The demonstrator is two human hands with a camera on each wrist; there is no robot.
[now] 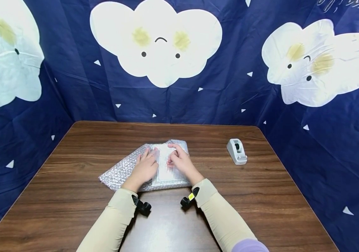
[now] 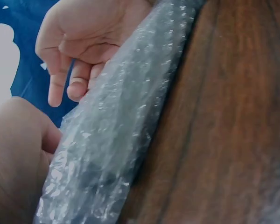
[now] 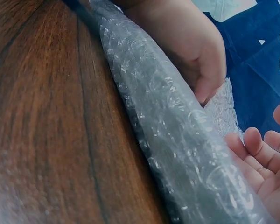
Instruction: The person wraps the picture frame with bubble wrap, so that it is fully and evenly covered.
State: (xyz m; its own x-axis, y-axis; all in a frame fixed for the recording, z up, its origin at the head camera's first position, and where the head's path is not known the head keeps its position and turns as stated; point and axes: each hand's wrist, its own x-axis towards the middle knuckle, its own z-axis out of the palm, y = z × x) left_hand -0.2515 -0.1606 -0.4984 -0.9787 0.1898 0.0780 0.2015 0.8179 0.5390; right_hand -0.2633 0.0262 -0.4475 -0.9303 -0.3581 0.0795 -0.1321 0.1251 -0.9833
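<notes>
A flat white rectangular object lies on a sheet of bubble wrap, and clear wrap appears to cover part of it. The sheet spreads out to the left and a little to the right. My left hand rests with its fingers spread over the object's left side. Over the right side is my right hand, index finger reaching out and the other fingers loosely bent, with nothing seen in its grasp. The folded front edge of the wrap fills the middle of the right wrist view and hides part of both hands.
A white tape dispenser stands on the wooden table, to the right of the bubble wrap. Dark blue cloth with white cloud shapes hangs behind the table and at both sides.
</notes>
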